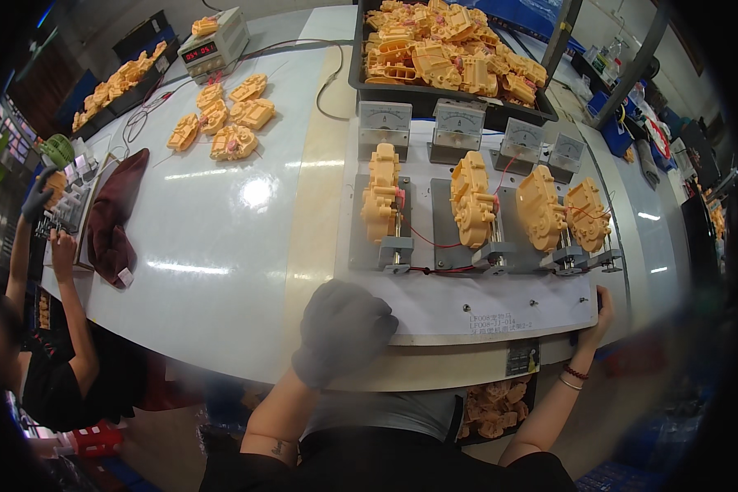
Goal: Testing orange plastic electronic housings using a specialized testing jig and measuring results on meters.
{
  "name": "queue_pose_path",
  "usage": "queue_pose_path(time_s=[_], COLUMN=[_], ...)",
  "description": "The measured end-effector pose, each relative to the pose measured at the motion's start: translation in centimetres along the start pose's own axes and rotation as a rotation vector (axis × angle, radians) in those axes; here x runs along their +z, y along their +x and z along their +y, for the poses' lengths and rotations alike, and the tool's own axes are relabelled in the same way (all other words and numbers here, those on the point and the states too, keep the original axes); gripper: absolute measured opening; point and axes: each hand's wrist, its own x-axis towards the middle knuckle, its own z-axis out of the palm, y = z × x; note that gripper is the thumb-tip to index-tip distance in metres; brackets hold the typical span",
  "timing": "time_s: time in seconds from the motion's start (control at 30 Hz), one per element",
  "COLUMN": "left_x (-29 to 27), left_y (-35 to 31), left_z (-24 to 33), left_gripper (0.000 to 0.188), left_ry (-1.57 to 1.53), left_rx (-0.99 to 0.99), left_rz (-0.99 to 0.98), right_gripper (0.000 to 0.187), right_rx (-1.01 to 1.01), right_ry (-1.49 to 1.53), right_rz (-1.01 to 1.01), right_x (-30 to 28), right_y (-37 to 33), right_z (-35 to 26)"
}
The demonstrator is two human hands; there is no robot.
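Observation:
A white test fixture (418, 312) stands in front of me, its board carrying a row of yellow plastic gearbox housings (471, 199) on grey clamp mounts (490, 256) with red wires. Behind each mount is an analog meter (457, 131). My left hand (346, 326), in a dark grey glove, is closed in a fist by the fixture's front left corner; anything inside it is hidden. My bare right hand (600, 316) has its fingers curled against the fixture's right front edge, partly out of sight behind it. Two bracelets circle that wrist.
A black crate (455, 102) heaped with yellow housings stands behind the meters. Several loose housings (234, 141) lie at the back left, near a power supply (215, 45) with cables. A maroon cloth (111, 221) lies at left, beside a co-worker's hands (60, 246) at another fixture.

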Motion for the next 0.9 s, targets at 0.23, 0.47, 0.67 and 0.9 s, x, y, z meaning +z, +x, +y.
queue_pose_path(time_s=[0.23,0.47,0.67,0.9], left_x=[0.1,0.0,0.0,-0.1], left_y=[-0.2,-0.2,0.0,0.0], left_z=[-0.1,-0.1,0.0,0.1], left_gripper=[0.016,0.016,0.016,0.015], left_ry=[-0.011,-0.037,-0.036,-0.001], left_rx=[-0.032,-0.042,-0.037,-0.022], left_rz=[0.019,0.012,0.007,-0.003], right_gripper=[0.031,0.029,0.034,0.036], right_rx=[0.057,0.099,0.059,0.074], right_ry=[0.026,0.054,0.019,-0.04], right_rz=[0.01,0.034,0.007,0.021], right_x=[-0.2,-0.2,0.1,0.2], right_y=[0.0,0.0,0.2,0.1], right_z=[-0.3,0.7,0.2,0.0])
